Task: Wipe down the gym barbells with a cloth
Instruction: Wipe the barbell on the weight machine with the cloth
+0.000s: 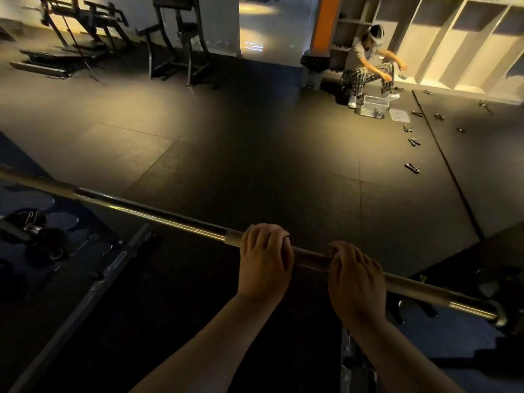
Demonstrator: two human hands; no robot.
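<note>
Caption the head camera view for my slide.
Left hand and right hand grip a barbell above the dark gym floor.

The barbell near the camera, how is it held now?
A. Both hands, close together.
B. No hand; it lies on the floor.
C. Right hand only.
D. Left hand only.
A: the left hand and the right hand both curl over the barbell, side by side.

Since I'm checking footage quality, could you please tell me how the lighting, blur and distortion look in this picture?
Head view: dim, warm light pools on the floor, the foreground nearly black; glare streaks the bar; the left hand and right hand gripping it look sharp; the far person is blurred; wide-angle distortion slants the shelves.
</note>
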